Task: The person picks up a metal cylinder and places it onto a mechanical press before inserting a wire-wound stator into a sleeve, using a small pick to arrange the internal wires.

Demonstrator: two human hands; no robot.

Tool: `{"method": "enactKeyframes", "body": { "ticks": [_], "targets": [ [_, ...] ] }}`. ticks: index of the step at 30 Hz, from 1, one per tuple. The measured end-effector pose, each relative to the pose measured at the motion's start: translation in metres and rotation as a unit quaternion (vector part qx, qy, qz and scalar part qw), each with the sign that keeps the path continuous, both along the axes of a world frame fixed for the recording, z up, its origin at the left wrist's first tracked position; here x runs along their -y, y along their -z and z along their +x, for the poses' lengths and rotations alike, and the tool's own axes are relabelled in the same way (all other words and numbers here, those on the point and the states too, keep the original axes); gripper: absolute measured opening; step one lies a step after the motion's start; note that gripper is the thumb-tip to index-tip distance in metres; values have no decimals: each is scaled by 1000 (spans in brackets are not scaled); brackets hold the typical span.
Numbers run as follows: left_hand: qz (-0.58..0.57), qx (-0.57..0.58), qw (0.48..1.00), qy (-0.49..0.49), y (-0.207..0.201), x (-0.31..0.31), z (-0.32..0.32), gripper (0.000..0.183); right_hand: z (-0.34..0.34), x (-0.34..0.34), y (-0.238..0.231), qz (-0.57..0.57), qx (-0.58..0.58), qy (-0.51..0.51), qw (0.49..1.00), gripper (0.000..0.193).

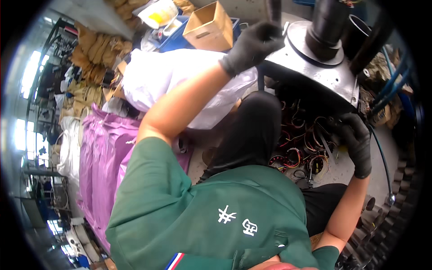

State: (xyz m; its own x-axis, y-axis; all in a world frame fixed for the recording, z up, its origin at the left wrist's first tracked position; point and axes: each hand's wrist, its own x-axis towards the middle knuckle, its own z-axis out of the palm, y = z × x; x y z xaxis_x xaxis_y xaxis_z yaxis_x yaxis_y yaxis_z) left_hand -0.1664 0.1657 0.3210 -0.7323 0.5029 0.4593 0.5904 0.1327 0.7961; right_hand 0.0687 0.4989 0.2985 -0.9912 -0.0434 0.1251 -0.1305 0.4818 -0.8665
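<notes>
Two dark-gloved hands noted. Left hand (254,47): raised beside the metal machine plate (310,67), fingers curled; we cannot tell whether it pinches anything. Right hand (355,139): fingers bent, just right of the wired ring coils (318,165); we cannot tell its grip. The coils lie heaped below the plate, whose front edge shades some from us. We see one dark-trousered knee (256,117) between coils and white bag (162,72). Beyond the bag: wooden box (209,29), blue bin (173,41). Purple sacks (101,148) at left.
</notes>
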Motion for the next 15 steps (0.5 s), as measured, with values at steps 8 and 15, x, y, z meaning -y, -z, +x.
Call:
{"method": "enactKeyframes", "body": {
  "ticks": [8, 15],
  "targets": [
    [-133, 135, 946, -261, 204, 170, 192, 24, 46, -42, -2, 84, 15, 3, 996, 29],
    [-430, 273, 828, -236, 314, 264, 333, 51, 133, -76, -19, 272, -23, -29, 962, 32]
  ]
}}
